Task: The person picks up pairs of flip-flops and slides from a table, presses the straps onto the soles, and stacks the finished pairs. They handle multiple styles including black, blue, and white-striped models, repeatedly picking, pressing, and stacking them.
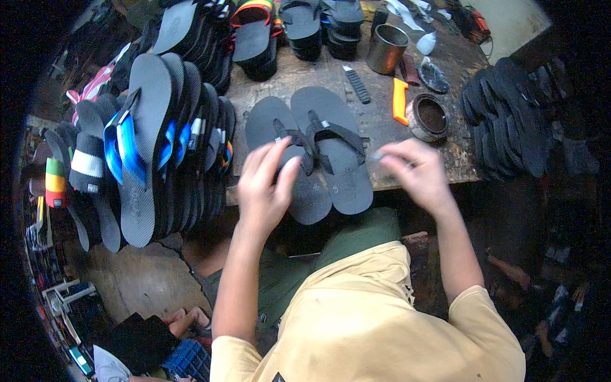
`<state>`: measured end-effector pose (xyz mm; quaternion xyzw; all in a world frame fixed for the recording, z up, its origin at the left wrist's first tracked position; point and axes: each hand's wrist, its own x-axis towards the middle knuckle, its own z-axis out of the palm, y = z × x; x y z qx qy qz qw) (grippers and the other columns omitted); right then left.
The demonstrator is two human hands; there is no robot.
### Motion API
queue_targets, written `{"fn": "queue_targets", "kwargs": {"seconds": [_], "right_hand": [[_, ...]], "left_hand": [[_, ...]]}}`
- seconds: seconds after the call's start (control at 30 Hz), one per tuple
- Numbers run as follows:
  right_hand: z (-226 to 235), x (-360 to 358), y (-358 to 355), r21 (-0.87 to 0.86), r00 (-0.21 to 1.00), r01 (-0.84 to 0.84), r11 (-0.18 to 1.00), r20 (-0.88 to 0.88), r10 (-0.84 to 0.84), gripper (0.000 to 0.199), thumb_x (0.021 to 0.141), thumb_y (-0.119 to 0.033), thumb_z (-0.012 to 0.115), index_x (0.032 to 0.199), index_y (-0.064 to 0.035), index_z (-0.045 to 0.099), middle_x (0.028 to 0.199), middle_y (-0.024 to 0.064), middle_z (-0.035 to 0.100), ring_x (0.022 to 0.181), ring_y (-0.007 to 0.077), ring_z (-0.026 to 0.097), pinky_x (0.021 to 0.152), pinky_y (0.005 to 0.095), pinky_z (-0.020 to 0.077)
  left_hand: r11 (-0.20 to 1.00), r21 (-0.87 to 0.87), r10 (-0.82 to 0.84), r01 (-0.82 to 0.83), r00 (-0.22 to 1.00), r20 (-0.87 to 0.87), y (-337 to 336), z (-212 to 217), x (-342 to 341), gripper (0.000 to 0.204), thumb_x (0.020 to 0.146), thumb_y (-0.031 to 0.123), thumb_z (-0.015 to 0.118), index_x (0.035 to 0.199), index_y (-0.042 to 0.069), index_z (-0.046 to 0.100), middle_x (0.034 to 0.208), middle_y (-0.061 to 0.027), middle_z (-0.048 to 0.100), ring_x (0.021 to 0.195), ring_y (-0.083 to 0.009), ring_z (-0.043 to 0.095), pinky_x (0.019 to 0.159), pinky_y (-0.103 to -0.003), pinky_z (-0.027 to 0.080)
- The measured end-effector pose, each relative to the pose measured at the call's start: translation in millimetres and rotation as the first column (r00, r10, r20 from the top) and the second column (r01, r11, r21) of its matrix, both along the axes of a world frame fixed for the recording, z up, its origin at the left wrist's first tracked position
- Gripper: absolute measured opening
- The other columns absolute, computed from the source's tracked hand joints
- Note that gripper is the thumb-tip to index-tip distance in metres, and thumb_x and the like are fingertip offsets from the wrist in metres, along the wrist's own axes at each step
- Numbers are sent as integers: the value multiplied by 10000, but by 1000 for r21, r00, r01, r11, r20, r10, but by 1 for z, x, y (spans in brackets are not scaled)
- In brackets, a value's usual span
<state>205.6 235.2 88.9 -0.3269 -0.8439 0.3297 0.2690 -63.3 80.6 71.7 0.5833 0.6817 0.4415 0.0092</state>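
A pair of black flip-flops lies sole-down at the table's near edge, heels toward me and slightly overhanging. My left hand (263, 181) is over the outer side of the left flip-flop (267, 114), fingers apart close to its black strap. I cannot tell whether the fingertips touch it. Just right of the right flip-flop (347, 184), my right hand (417, 172) is raised with its fingers curled into a pinch and smeared a little by motion. Something small and greyish shows at those fingertips, too blurred to name.
Upright rows of flip-flops (149, 83) crowd the left, some with blue straps. More sandals (254, 41) line the back. Toward the right are a metal cup (387, 49), an orange-handled tool (400, 102), a round container (428, 118), a black-handled blade (358, 86) and stacked black soles (509, 121).
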Motion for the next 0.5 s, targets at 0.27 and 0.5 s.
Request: {"fn": "queue_targets", "kwargs": {"seconds": [0.27, 0.5], "right_hand": [[-27, -46, -50, 191, 852, -447, 874, 388, 351, 147, 803, -73, 625, 947, -97, 640, 890, 93, 584, 824, 309, 670, 654, 438, 573], [-17, -50, -50, 271, 853, -436, 858, 430, 298, 150, 776, -84, 657, 923, -108, 664, 910, 79, 603, 850, 294, 661, 702, 419, 580]], "left_hand": [[926, -376, -168, 22, 918, -359, 68, -40, 3, 498, 977, 526, 560, 1434, 329, 588, 1569, -151, 449, 1489, -342, 356, 1224, -604, 152], [946, -324, -146, 23, 922, -359, 67, -46, 4, 492, 981, 521, 554, 1441, 348, 581, 1567, -133, 459, 1490, -331, 361, 1224, -607, 156]]}}
